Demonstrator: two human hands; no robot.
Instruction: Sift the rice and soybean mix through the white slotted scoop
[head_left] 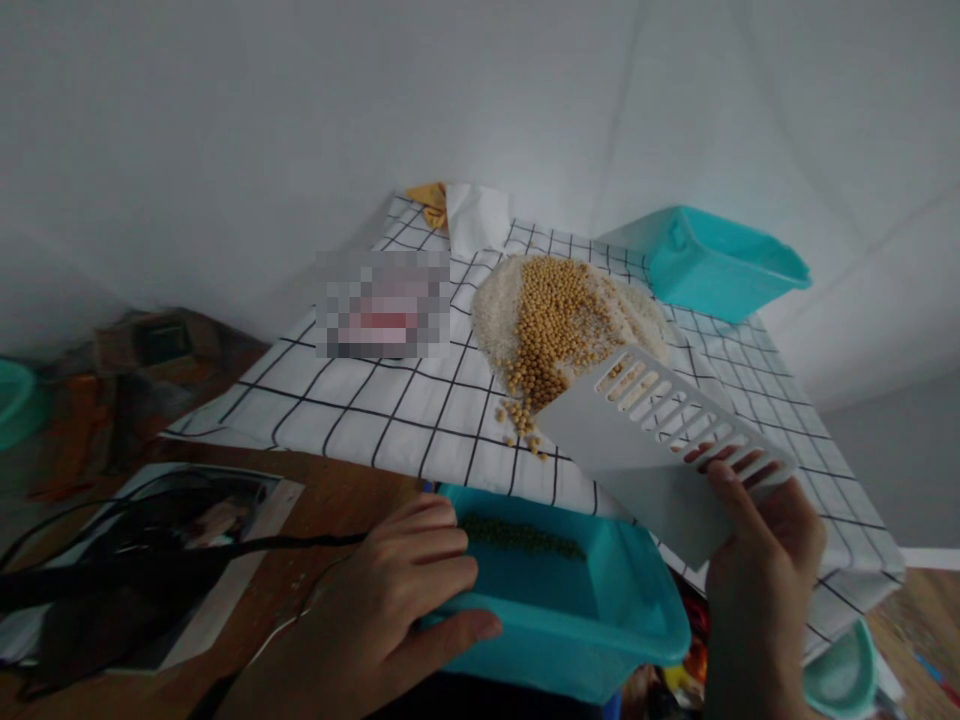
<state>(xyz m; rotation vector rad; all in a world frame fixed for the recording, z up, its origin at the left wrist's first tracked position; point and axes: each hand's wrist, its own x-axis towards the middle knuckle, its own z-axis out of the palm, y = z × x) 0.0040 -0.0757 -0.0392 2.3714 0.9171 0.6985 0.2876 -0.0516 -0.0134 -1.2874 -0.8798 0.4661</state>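
My right hand (765, 550) grips a white plastic panel with a row of slots (637, 450), fingers through the slots near its right end. The panel tilts over the near side of a pile of yellow soybeans (551, 320) that lies on white rice-like grains (495, 305). A few soybeans are scattered towards the table's front edge. Below that edge, my left hand (420, 570) is closed on the left rim of a teal plastic bin (570, 630). Small green beans (517, 537) lie along the far side of the bin's floor.
A second teal bin (720, 265) stands at the back right of the checked tablecloth (405, 410). White paper (476, 215) lies at the back, near a blurred-out item (386, 305). Black cables (300, 543) run across the lower left. A green basin (844, 670) sits low at the right.
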